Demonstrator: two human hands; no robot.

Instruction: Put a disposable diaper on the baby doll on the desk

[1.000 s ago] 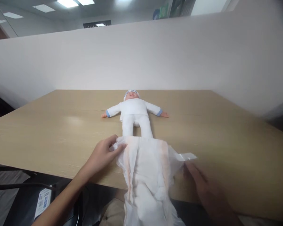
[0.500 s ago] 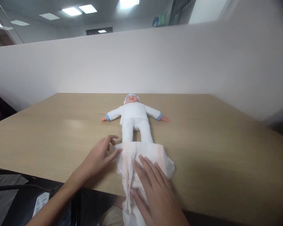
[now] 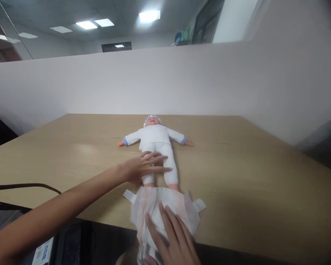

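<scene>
A baby doll [image 3: 156,134] in white clothes and a printed cap lies on its back on the wooden table, arms spread, feet toward me. Over its legs reaches my left hand [image 3: 149,166], fingers spread and apparently resting on the thighs. An unfolded white diaper [image 3: 182,208] lies just below the doll's ankles, its two side tabs sticking out and its near end hanging past the table edge. Flat on the diaper's middle, fingers extended, is my right hand [image 3: 172,235]. The doll's feet are hidden at the diaper's upper edge.
The wooden table [image 3: 251,176] ends at a white partition [image 3: 154,84]. A black cable [image 3: 24,185] runs in at the left. Below the front edge is a dark box-like object with a white label [image 3: 43,252].
My left hand has moved from the diaper's left corner up and across onto the doll's legs. The diaper has shifted toward me, uncovering the ankles, and its tabs are now spread out.
</scene>
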